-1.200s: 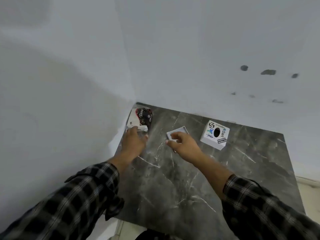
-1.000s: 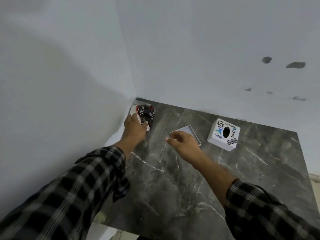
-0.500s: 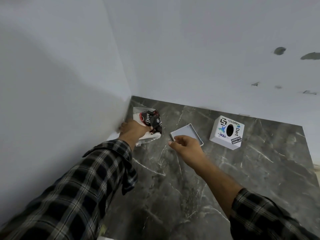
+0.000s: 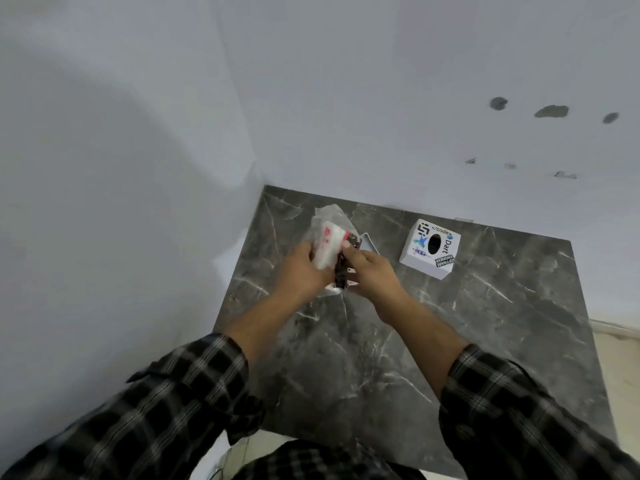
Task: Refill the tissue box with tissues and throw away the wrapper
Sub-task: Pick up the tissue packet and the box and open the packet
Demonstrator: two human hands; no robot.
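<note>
Pale bluish walls (image 4: 346,81) meet in a corner behind a dark grey marble-patterned worktop (image 4: 450,341). Two black-and-white plaid sleeves (image 4: 173,403) reach in over it. Toward the back right sits the white cube-shaped tissue box (image 4: 430,248), stickers on top, oval opening dark, well apart from both hands. The left hand (image 4: 302,271) grips a white tissue pack in a clear and black crinkled plastic wrapper (image 4: 327,249), lifted just above the worktop near the corner. The right hand (image 4: 370,273) pinches the wrapper's black edge, fingers (image 4: 349,253) closed on it. A thin light grey flat panel (image 4: 370,247) peeks out behind the hands.
</note>
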